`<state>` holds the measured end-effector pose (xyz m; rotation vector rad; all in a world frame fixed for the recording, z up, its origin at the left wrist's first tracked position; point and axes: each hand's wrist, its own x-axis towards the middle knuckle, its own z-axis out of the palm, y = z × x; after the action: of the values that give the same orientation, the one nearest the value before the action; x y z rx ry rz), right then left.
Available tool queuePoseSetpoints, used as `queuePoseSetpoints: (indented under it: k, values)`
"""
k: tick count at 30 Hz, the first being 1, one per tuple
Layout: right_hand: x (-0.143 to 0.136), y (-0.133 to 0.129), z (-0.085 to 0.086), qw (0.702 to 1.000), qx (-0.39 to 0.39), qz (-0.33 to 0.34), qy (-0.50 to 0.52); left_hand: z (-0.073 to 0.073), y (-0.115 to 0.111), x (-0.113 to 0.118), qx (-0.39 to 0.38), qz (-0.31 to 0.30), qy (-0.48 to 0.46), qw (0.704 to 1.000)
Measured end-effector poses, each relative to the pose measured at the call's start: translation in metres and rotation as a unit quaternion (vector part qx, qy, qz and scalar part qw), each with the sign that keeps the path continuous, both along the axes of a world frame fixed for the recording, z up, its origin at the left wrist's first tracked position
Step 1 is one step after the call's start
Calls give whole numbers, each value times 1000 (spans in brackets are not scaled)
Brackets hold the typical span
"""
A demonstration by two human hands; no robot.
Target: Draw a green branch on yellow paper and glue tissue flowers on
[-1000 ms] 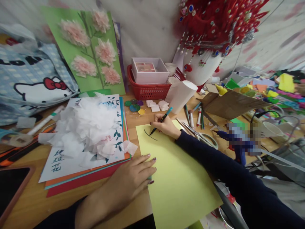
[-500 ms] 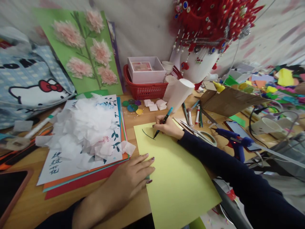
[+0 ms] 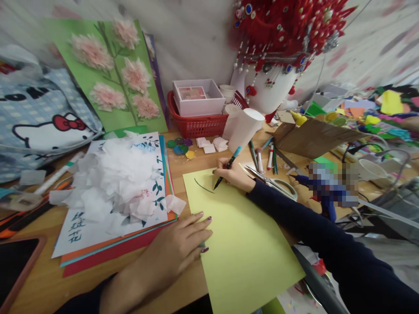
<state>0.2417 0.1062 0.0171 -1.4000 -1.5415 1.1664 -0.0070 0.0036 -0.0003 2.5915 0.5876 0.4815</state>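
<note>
A large yellow-green sheet (image 3: pixel 242 244) lies on the wooden table, with a short dark curved line near its top left. My right hand (image 3: pixel 234 174) grips a black pen with a blue end (image 3: pixel 230 165), its tip at the lower right end of that line. Flat with fingers stretched, my left hand (image 3: pixel 183 240) rests over the sheet's left edge and holds nothing. To its upper left, a heap of white tissue pieces (image 3: pixel 114 174) covers part of a white painted sheet (image 3: pixel 70 233) on stacked coloured paper.
Scissors (image 3: pixel 278 185), markers (image 3: pixel 270 156) and a blue glue gun (image 3: pixel 327 205) lie right of the sheet. Behind stand a red basket (image 3: pixel 199 126), white paper cup (image 3: pixel 245 128) and cardboard piece (image 3: pixel 314 137). A phone (image 3: pixel 19 266) sits at left.
The pen tip has moved slightly right and down, and the dark line is a little longer. My left hand stays in place on the sheet.
</note>
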Motion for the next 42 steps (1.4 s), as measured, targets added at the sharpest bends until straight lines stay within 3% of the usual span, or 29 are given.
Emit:
queuePoseSetpoints:
  k: [5, 10, 17, 22, 30, 34, 39, 42]
  values:
    - [0, -1, -3, 1000, -7, -8, 14, 4, -1, 1, -7, 3, 12, 1000]
    - [3, -11, -5, 999, 3, -41, 30, -3, -1, 2, 78, -20, 30, 996]
    - [36, -34, -17, 993, 32, -96, 61, -8, -4, 0, 103, -16, 23, 994]
    - [57, -30, -20, 984, 59, -153, 74, -4, -5, -3, 96, -21, 17, 995]
    - [63, -15, -22, 974, 72, -186, 105, 0, -6, -9, 88, -23, 41, 995]
    - [61, -13, -13, 973, 70, -193, 106, -4, -5, -10, 94, -27, 23, 995]
    - [44, -22, 9, 982, 17, -135, 131, -8, -6, -11, 85, -20, -7, 996]
    - [30, -27, 11, 983, 4, -114, 143, -4, -7, -12, 89, -17, -19, 996]
